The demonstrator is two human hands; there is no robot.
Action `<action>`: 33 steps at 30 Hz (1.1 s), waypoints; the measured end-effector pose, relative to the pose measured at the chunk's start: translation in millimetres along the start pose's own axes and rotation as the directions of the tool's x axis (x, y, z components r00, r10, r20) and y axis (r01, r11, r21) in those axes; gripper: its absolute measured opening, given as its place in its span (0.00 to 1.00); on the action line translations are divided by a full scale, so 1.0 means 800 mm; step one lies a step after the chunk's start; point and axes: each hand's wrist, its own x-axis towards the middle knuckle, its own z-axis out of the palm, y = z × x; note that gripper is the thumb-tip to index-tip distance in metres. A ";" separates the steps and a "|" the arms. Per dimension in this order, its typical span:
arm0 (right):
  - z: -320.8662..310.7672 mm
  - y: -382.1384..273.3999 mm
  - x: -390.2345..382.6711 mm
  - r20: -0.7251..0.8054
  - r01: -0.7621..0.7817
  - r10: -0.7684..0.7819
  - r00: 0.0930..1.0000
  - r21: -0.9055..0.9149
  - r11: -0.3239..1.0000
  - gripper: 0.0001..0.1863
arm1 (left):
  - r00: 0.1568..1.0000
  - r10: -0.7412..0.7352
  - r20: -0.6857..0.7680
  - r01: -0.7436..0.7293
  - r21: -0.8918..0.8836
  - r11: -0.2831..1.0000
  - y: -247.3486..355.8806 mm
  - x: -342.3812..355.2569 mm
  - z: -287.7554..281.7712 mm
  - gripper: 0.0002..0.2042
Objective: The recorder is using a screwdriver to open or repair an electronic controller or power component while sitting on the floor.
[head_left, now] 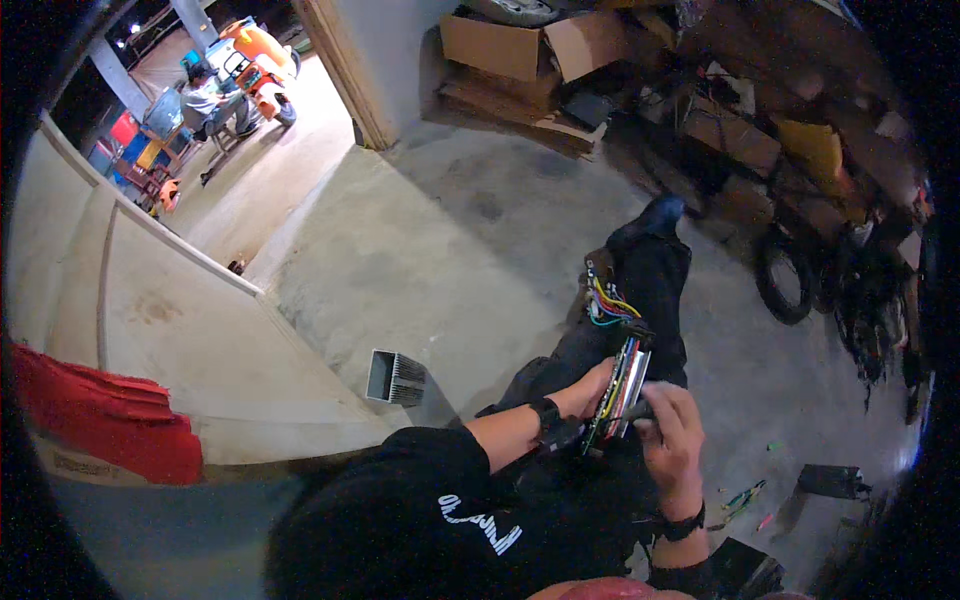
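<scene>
A long narrow circuit board (pixel 612 405) with a bright metal strip along one side rests over my lap. My left hand (pixel 590 388) is closed around its left side. A bundle of yellow, red, blue and green wires (pixel 612 303) runs from its far end along my dark trouser leg. My right hand (pixel 675 435) is at the board's right side, fingers closed in a pinch. A small dark piece shows between those fingertips and the board; its kind cannot be made out. The undersides of the board and of my left fingers are hidden.
A finned hollow metal housing (pixel 397 378) stands on the floor to my left. Cardboard boxes (pixel 490 48), a tyre (pixel 785 275) and clutter fill the far right. At right lie a black box-shaped part (pixel 833 481) and small tools (pixel 742 497). A person (pixel 207 95) sits by an orange scooter (pixel 262 55) beyond the doorway.
</scene>
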 end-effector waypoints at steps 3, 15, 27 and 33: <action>-0.014 0.000 0.010 0.088 -0.049 0.045 0.995 0.049 0.998 0.19 | 0.995 0.081 -0.061 -0.081 0.000 0.997 0.014 -0.024 0.038 0.20; 0.003 -0.010 0.006 0.060 -0.093 0.093 0.994 -0.011 0.996 0.16 | 0.996 0.069 0.047 -0.068 -0.040 0.997 -0.022 0.030 -0.026 0.17; -0.015 0.013 -0.019 0.178 -0.078 0.068 0.982 0.049 0.996 0.20 | 0.997 -0.051 -0.065 0.054 0.041 0.998 0.005 -0.005 0.021 0.23; 0.003 -0.011 0.012 0.055 0.013 -0.005 0.998 -0.139 0.990 0.21 | 0.996 0.077 0.051 -0.074 -0.071 0.995 -0.025 0.034 -0.025 0.21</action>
